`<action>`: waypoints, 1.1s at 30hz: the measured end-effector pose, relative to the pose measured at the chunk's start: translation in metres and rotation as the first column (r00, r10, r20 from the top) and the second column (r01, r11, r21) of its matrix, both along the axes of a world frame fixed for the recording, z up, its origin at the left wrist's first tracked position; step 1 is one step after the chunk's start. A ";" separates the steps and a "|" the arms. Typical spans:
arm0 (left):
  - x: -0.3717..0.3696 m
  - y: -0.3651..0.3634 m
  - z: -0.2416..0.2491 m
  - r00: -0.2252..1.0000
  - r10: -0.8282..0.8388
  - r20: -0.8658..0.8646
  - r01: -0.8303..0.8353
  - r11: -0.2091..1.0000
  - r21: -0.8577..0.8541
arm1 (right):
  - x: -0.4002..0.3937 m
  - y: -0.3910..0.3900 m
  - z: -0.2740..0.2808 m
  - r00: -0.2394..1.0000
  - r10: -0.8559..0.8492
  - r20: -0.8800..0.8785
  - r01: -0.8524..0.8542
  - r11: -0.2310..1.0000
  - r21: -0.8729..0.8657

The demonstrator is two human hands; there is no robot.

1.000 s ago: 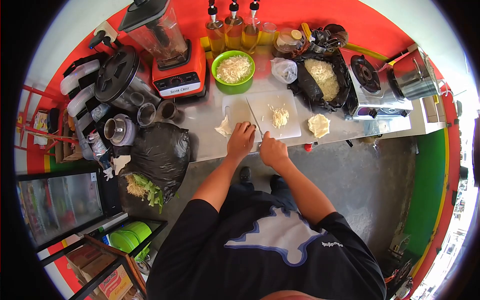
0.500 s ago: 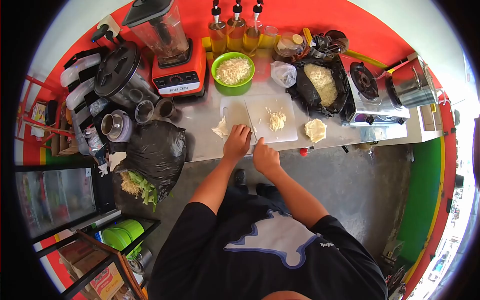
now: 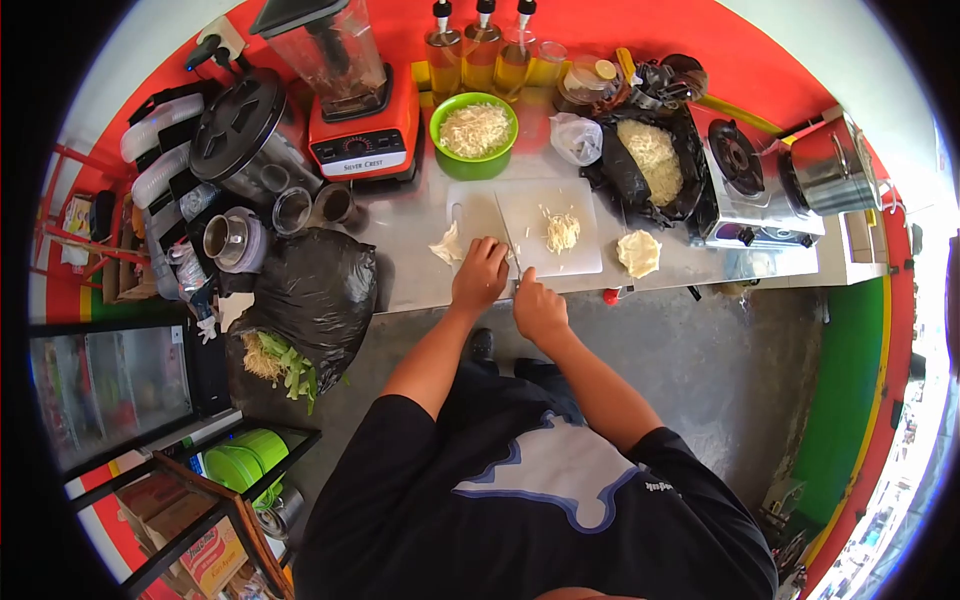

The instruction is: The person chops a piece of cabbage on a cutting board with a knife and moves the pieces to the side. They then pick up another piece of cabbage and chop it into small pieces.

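My left hand presses down on a pale piece of cabbage at the near left of the white cutting board. My right hand grips a knife whose blade runs up across the board just right of the left hand. A small heap of shredded cabbage lies in the middle of the board. A cabbage scrap sits on the counter left of the board. Another cabbage piece rests to the right of it.
A green bowl of shreds stands behind the board, beside a red blender and oil bottles. A black bag of shreds and a gas stove with a pot are right. A black waste bag hangs left.
Both hands stay at the board's near edge with the knife; the blade shifts slightly against the piece under the left hand. The view has moved a little.
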State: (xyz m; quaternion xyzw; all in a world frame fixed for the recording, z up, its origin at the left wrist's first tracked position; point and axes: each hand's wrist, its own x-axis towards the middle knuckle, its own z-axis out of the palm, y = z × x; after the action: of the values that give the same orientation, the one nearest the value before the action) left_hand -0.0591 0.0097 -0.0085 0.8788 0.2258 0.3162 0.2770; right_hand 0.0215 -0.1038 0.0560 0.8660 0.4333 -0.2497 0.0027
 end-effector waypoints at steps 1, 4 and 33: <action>-0.001 -0.002 0.002 1.000 -0.002 0.004 0.002 1.000 -0.009 | -0.004 -0.002 -0.004 1.000 -0.014 0.012 0.014 1.000 -0.003; -0.001 -0.001 0.002 1.000 -0.001 0.011 0.001 1.000 -0.008 | -0.002 0.008 -0.011 0.999 -0.010 0.037 0.009 1.000 0.015; -0.001 0.002 -0.008 1.000 0.000 0.001 0.000 0.999 0.033 | 0.000 0.014 -0.008 1.000 -0.001 0.010 0.001 1.000 0.018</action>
State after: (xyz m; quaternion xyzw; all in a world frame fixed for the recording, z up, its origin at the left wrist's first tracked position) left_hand -0.0597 0.0114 -0.0166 0.8831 0.2204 0.3202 0.2625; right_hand 0.0213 -0.0902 0.0481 0.8673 0.4352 -0.2416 -0.0032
